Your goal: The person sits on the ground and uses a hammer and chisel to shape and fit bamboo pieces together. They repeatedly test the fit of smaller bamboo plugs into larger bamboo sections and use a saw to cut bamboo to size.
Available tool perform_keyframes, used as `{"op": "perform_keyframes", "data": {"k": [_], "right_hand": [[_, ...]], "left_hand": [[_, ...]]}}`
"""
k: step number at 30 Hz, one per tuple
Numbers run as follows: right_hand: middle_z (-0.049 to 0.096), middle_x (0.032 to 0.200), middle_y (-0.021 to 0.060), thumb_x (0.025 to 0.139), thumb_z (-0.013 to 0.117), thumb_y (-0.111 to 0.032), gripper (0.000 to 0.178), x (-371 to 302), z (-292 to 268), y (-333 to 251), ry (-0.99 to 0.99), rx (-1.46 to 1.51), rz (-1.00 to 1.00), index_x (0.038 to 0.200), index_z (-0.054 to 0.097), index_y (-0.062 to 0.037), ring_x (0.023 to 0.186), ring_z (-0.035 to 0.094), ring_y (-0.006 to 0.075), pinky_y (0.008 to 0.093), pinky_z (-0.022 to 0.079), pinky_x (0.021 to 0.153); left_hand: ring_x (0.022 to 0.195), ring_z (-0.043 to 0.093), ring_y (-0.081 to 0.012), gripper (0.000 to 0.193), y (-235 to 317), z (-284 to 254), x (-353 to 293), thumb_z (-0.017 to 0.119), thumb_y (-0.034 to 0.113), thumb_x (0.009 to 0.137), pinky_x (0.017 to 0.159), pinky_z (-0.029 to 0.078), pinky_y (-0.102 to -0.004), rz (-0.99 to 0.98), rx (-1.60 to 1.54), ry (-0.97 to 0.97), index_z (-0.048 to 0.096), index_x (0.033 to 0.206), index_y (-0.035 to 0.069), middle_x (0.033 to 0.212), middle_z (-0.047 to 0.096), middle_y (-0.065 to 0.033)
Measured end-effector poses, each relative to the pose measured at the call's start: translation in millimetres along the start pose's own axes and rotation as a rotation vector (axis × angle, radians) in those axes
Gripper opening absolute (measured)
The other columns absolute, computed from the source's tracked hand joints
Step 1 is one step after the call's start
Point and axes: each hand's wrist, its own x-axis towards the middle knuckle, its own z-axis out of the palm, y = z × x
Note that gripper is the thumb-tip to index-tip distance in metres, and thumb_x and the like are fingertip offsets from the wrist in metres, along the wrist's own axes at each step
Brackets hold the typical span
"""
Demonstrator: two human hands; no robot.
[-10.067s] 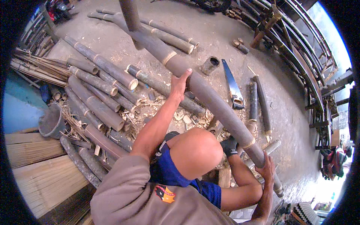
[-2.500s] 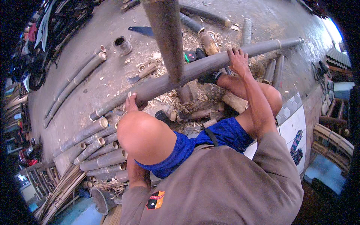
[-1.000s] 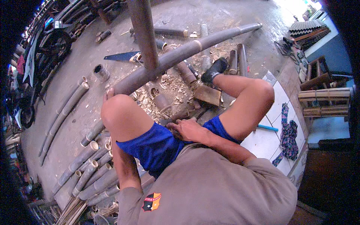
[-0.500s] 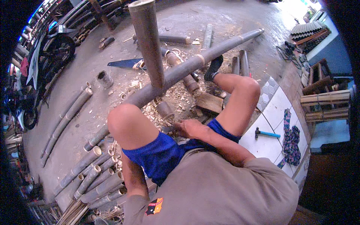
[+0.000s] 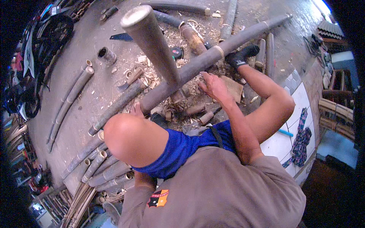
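Note:
A long, thick bamboo pole [image 5: 197, 62] slants from beside my left knee to the far right. A shorter bamboo tube [image 5: 159, 45] rises from its near part, its pale cut end facing up. My left hand [image 5: 136, 110] is at the pole's near end, fingers curled against it; my knee hides the rest of the hand. My right hand [image 5: 216, 88] hovers just on the near side of the pole with fingers apart and nothing in them. Below it lie a wooden block [image 5: 232, 88] and short bamboo pieces [image 5: 194, 110] among pale shavings.
Beyond the pole lie a tape measure [image 5: 176, 52] and a saw blade [image 5: 121, 37]. Cut bamboo tubes [image 5: 95, 165] are piled at the near left, and a motorcycle [image 5: 57, 34] stands at the far left. A blue-handled tool [image 5: 285, 132] and patterned cloth [image 5: 302, 140] rest on tiles at right.
My right hand has moved forward from between my thighs to beside the pole. My left fingers have come into view at the pole's near end. My right leg has swung outward.

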Motion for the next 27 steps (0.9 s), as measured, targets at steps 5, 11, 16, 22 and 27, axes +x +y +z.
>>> {"op": "perform_keyframes", "data": {"k": [5,11,16,22,27], "right_hand": [[0.043,0.148,0.0144,0.078,0.081,-0.040,0.091,29.0,5.7,-22.5,0.009,-0.392,-0.198,0.154,0.034,-0.0216,0.140,0.037,0.0373,0.0644,0.032,0.111],[0.042,0.150,0.0080,0.075,0.082,-0.045,0.093,64.4,75.2,16.8,-0.094,-0.549,-0.417,0.152,0.035,-0.0262,0.142,0.036,0.0342,0.0726,0.022,0.114],[0.044,0.151,0.0079,0.072,0.082,-0.050,0.094,72.1,60.3,10.2,-0.127,-0.534,-0.431,0.151,0.039,-0.0249,0.144,0.035,0.0308,0.0693,0.020,0.116],[0.044,0.150,0.0135,0.067,0.084,-0.055,0.104,65.4,70.3,6.3,-0.137,-0.408,-0.416,0.153,0.034,-0.0230,0.144,0.036,0.0320,0.0682,0.020,0.116],[0.049,0.145,0.0216,0.068,0.088,-0.046,0.112,79.0,52.9,-43.4,-0.139,0.563,-0.348,0.157,0.026,-0.0191,0.136,0.048,0.0369,0.0534,0.034,0.115]], "left_hand": [[0.107,0.065,-0.0385,0.051,0.3,1.6,3.1,0.064,0.039,0.089,0.093,0.051,-0.0483,-0.004,0.023,-0.045,0.062,0.128,0.006,0.112,0.069,-0.0208],[0.108,0.065,-0.0384,0.054,0.4,3.0,20.8,0.065,0.042,0.088,0.093,0.050,-0.0487,0.024,0.027,-0.080,0.060,0.128,0.006,0.112,0.068,-0.0212],[0.109,0.064,-0.0384,0.058,6.1,7.0,45.2,0.065,0.045,0.087,0.094,0.050,-0.0490,0.078,0.053,-0.080,0.059,0.129,0.005,0.111,0.068,-0.0216],[0.110,0.064,-0.0383,0.061,17.5,7.3,81.9,0.066,0.048,0.087,0.095,0.049,-0.0494,0.112,0.075,-0.085,0.058,0.130,0.005,0.110,0.068,-0.0221],[0.111,0.063,-0.0383,0.065,26.3,5.0,103.5,0.067,0.051,0.086,0.096,0.049,-0.0497,0.161,0.104,-0.099,0.057,0.131,0.004,0.110,0.068,-0.0225]]}}
